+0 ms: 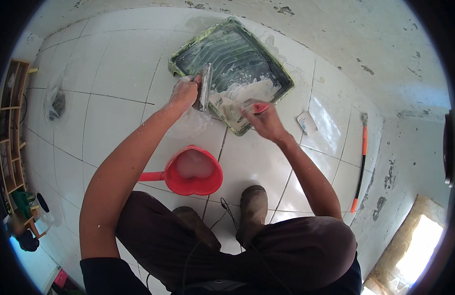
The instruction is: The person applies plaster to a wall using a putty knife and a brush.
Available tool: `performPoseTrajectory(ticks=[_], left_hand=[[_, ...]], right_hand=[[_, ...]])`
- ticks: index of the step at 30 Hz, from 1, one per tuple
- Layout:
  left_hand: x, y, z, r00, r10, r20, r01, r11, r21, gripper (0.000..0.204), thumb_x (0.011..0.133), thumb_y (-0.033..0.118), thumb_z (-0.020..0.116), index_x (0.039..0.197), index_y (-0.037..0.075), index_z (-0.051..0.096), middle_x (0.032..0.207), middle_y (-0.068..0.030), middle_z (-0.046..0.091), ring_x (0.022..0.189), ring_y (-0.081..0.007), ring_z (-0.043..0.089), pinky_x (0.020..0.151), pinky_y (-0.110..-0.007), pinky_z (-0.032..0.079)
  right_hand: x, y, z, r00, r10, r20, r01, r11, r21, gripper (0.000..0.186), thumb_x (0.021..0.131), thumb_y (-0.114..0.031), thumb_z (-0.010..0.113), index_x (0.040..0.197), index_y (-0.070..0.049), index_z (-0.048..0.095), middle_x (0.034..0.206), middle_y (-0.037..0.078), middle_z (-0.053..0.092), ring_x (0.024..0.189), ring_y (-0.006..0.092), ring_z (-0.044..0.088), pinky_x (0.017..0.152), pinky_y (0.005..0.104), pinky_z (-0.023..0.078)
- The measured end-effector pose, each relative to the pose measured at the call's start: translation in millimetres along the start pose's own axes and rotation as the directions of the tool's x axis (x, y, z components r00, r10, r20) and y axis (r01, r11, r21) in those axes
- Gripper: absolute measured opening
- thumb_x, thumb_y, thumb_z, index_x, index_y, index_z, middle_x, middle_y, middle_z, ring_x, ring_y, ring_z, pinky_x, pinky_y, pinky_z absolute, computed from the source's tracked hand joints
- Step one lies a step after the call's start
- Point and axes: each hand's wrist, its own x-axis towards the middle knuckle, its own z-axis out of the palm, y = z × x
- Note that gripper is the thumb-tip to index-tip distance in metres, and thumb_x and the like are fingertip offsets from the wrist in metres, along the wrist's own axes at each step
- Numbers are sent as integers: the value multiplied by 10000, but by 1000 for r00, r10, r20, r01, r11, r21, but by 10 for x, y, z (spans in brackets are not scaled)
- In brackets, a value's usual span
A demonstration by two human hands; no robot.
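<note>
In front of me on the tiled floor lies a dark green paint roller tray (237, 54), smeared along its rim. White paste (259, 91) is spread over its near end. My left hand (185, 91) grips a flat metal plastering trowel (205, 87), held on edge over the tray's left side. Closed round a red-handled scraper (259, 107), my right hand (269, 124) is over the near right part of the tray; the tool's blade is blurred against the paste. Between my arms stands a red heart-shaped dipper (194, 186) with cloudy liquid in it.
A long orange-and-black handled tool (362, 162) lies by the right wall. A small white packet (307, 123) is right of the tray. Clear plastic (55, 105) lies at left, near a wooden shelf (10, 142). My boots (253, 206) stand close behind the dipper, a thin cable between them.
</note>
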Motion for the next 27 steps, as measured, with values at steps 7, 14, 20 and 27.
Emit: performPoseTrajectory(ticks=[7,14,20,27], left_hand=[[-3,45,-30,1000,19,9,-19,998,61,445,1058,382,457,1135,10,689,1001,-170,709,927,-307,642,838,-416,477],[-32,88,-10,999,20,34,-22,998,62,464,1071,400,448,1150,10,688,975,-98,715,882,-209,627,839,-361,472],[-30,55,-55,999,7,38,-10,997,75,466,1070,403,447,1150,12,689,992,-113,712,910,-215,624,855,-364,464],[-54,145,8,999,32,21,-32,999,2,429,1044,343,468,1088,-23,686,971,-232,705,918,-375,662,828,-445,478]], right_hand=[[76,-221,-120,994,107,23,-108,991,77,217,888,-93,662,777,46,537,670,221,524,611,400,480,592,419,437],[18,-67,-312,995,-61,74,69,991,-111,196,908,-79,659,790,34,550,667,170,539,600,307,502,601,377,449],[-96,-138,-88,933,-358,42,360,918,-166,52,876,-53,623,857,-5,619,842,186,627,757,415,601,701,469,514],[62,69,-509,981,-193,33,191,901,-390,206,840,-27,647,1033,-30,718,973,165,706,883,376,655,740,441,550]])
